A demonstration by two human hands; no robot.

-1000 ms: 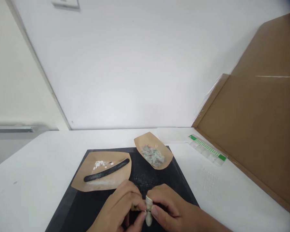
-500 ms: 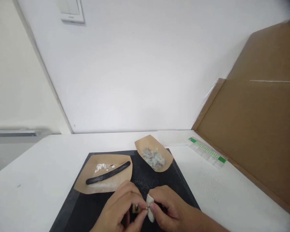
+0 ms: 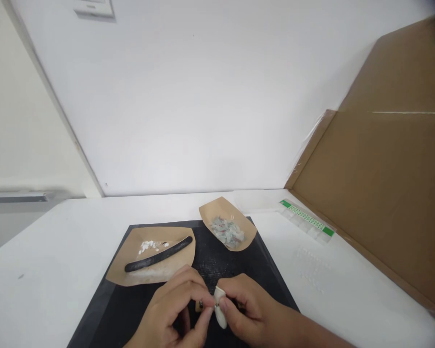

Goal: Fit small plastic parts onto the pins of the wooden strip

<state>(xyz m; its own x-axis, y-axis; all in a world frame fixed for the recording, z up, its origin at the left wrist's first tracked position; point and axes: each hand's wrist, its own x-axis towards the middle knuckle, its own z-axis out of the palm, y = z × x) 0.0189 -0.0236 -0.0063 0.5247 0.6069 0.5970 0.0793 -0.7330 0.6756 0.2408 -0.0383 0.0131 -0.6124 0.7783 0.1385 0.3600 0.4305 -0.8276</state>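
Low in the view, my right hand (image 3: 248, 307) is closed, with thumb and index finger pinching a white, elongated, soft-looking piece (image 3: 221, 317). My left hand (image 3: 179, 309) meets it from the left, its thumb and index fingertips pinched on a tiny shiny metal piece (image 3: 216, 305) at the middle of the white piece. The fingers hide most of that metal piece, so its kind is unclear. Just behind my left fingertips, a small tan block (image 3: 198, 306) with a dark round spot shows partly. Both hands are over a black mat (image 3: 217, 270).
On the mat's left, a brown paper tray (image 3: 137, 239) holds a curved black nail file (image 3: 158, 254) and small white flakes (image 3: 152, 246). Another paper tray (image 3: 212, 207) holds crumpled translucent scraps (image 3: 227, 232). A green-edged clear plastic strip (image 3: 306, 218) lies right, near standing cardboard (image 3: 380, 193).
The view has tilted down slightly and shifted, so the whole scene sits a little higher and left. Both hands keep their pinch on the same pieces.
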